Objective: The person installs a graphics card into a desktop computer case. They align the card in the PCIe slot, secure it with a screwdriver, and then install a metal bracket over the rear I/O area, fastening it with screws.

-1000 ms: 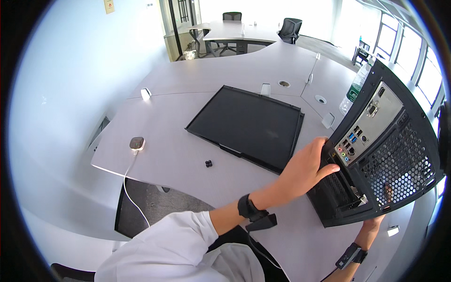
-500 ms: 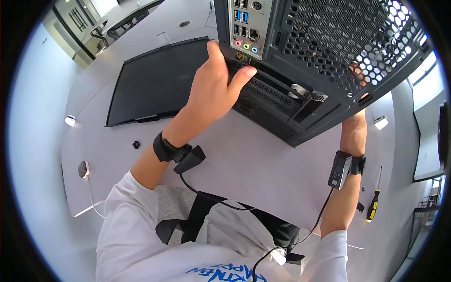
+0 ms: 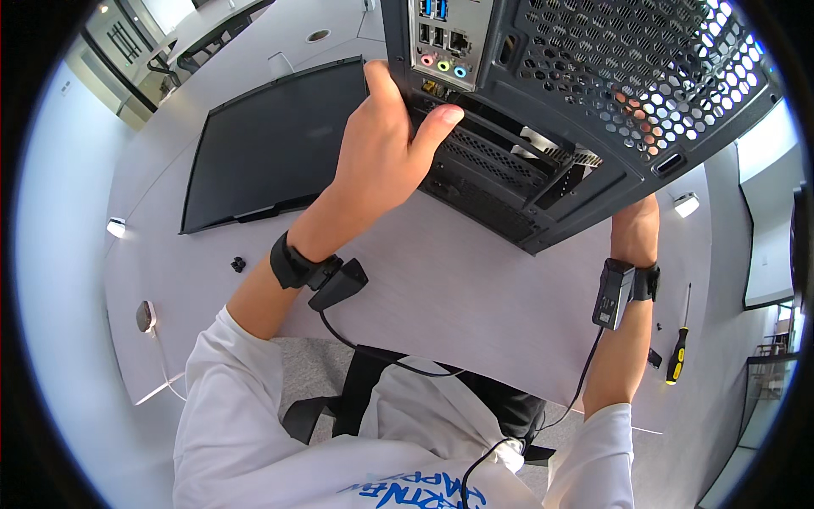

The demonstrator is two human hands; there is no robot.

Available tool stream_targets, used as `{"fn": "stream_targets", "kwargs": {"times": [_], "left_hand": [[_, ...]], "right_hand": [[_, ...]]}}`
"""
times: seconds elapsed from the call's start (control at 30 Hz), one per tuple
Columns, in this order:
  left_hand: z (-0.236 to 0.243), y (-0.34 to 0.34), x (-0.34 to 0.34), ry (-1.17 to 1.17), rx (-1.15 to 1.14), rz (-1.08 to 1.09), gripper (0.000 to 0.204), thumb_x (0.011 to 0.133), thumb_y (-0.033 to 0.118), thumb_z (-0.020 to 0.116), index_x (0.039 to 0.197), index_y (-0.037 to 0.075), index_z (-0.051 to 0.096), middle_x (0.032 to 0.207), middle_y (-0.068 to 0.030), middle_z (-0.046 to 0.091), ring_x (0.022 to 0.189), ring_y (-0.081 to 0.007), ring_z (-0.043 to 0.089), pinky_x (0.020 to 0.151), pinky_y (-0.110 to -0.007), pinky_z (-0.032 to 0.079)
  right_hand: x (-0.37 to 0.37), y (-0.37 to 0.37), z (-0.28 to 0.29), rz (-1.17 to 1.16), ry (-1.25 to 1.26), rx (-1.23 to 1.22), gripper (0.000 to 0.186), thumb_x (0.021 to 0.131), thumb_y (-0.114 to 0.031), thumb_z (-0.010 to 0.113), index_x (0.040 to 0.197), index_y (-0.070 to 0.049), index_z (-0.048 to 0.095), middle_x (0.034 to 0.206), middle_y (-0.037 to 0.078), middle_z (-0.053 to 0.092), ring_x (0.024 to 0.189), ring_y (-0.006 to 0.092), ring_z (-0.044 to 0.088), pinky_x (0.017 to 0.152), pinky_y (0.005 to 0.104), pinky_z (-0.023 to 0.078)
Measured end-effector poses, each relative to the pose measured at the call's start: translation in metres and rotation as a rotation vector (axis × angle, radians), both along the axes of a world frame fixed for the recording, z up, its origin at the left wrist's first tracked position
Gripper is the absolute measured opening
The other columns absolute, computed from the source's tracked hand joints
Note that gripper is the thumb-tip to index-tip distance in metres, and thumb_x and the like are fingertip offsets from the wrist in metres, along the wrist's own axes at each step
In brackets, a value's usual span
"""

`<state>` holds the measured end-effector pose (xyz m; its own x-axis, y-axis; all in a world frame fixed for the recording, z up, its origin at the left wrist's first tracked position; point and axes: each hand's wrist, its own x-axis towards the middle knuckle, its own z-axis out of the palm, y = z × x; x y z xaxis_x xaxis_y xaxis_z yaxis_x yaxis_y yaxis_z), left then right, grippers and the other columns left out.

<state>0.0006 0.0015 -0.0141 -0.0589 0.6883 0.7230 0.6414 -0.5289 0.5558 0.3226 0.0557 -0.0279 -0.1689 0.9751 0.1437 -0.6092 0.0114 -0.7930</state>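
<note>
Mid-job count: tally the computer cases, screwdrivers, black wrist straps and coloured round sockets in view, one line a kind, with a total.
Computer case: 1
Screwdriver: 1
Black wrist straps: 2 (left strap, right strap)
Coloured round sockets: 3 (pink socket, green socket, blue socket)
Total: 7

The pale table bears a black panel, a corded block, black bits and a screwdriver.

The head-worn fisheye view looks down at the nearby hands.

Left fingers on computer case
</note>
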Motion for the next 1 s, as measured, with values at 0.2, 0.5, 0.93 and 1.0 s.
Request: {"fn": "stream_targets", "kwargs": {"times": [0.2, 0.5, 0.93, 1.0], "left_hand": [[0.001, -0.001, 0.001, 0.004, 0.005, 0.000, 0.055, 0.097, 0.035, 0.068, 0.106, -0.006, 0.034, 0.078, -0.0239, 0.063, 0.070, -0.0402, 0.067, 0.062, -0.041, 0.053], [0.000, 0.001, -0.001, 0.038, 0.022, -0.002, 0.056, 0.097, 0.037, 0.068, 0.107, -0.008, 0.036, 0.075, -0.0239, 0.062, 0.067, -0.0386, 0.066, 0.060, -0.041, 0.052], [0.007, 0.000, -0.012, 0.087, 0.020, -0.097, 0.056, 0.096, 0.036, 0.069, 0.106, -0.010, 0.039, 0.074, -0.0226, 0.064, 0.063, -0.0379, 0.067, 0.057, -0.039, 0.053], [0.008, 0.002, -0.015, 0.098, 0.035, -0.108, 0.056, 0.095, 0.036, 0.070, 0.106, -0.010, 0.040, 0.073, -0.0221, 0.064, 0.063, -0.0379, 0.067, 0.057, -0.039, 0.053]], "right_hand": [[-0.004, -0.002, 0.003, -0.001, 0.001, 0.005, 0.046, 0.102, -0.035, 0.057, 0.139, -0.008, 0.056, 0.140, 0.009, 0.058, 0.121, 0.0251, 0.061, 0.100, 0.0436, 0.054], [-0.021, 0.004, 0.011, 0.007, 0.016, 0.021, 0.046, 0.102, -0.036, 0.058, 0.138, -0.008, 0.056, 0.142, 0.009, 0.057, 0.122, 0.0253, 0.060, 0.099, 0.0442, 0.055], [-0.039, 0.017, 0.006, 0.046, -0.164, 0.364, 0.045, 0.103, -0.037, 0.055, 0.137, -0.008, 0.058, 0.137, 0.008, 0.059, 0.111, 0.0228, 0.064, 0.087, 0.0401, 0.057], [-0.037, 0.011, 0.008, 0.104, -0.129, 0.272, 0.045, 0.103, -0.037, 0.054, 0.136, -0.007, 0.058, 0.128, 0.009, 0.063, 0.102, 0.0219, 0.067, 0.081, 0.0387, 0.058]]}}
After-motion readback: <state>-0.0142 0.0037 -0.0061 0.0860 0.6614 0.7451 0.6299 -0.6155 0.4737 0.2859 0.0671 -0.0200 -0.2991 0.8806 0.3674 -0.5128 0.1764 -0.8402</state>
